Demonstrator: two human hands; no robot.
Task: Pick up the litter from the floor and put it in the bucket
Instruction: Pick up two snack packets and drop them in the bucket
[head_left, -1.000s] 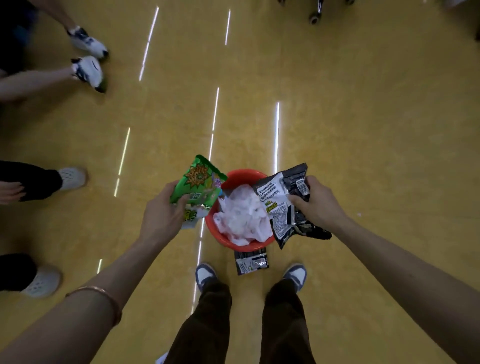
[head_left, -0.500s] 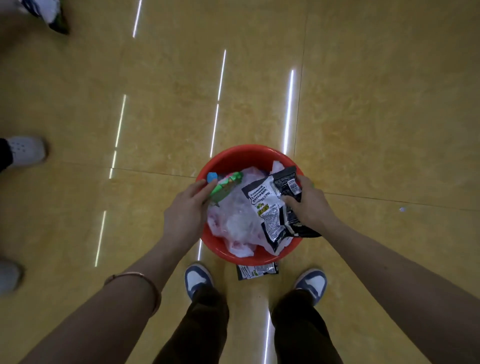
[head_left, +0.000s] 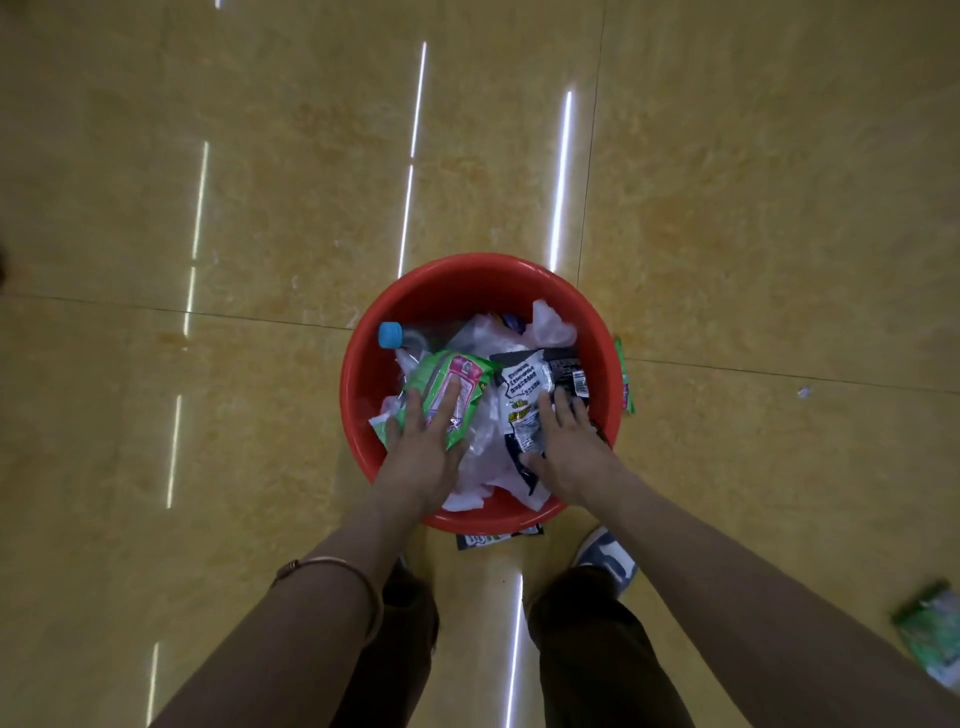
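A red bucket (head_left: 457, 283) stands on the yellow floor in front of my feet, full of litter. Inside lie a green snack wrapper (head_left: 470, 376), a black-and-white wrapper (head_left: 524, 389), white plastic bags (head_left: 550, 325) and a clear bottle with a blue cap (head_left: 389, 334). My left hand (head_left: 423, 441) presses flat on the green wrapper with straight fingers. My right hand (head_left: 569, 444) presses flat on the black-and-white wrapper.
A black wrapper (head_left: 498, 538) lies on the floor, partly under the bucket's near side. A green wrapper (head_left: 626, 376) sticks out at the bucket's right. Another green packet (head_left: 932, 636) lies at the far right edge. My shoes (head_left: 608, 558) stand just behind the bucket.
Both hands moved down into the bucket with their wrappers and went from gripping them to pressing them flat. The view has closed in on the bucket.
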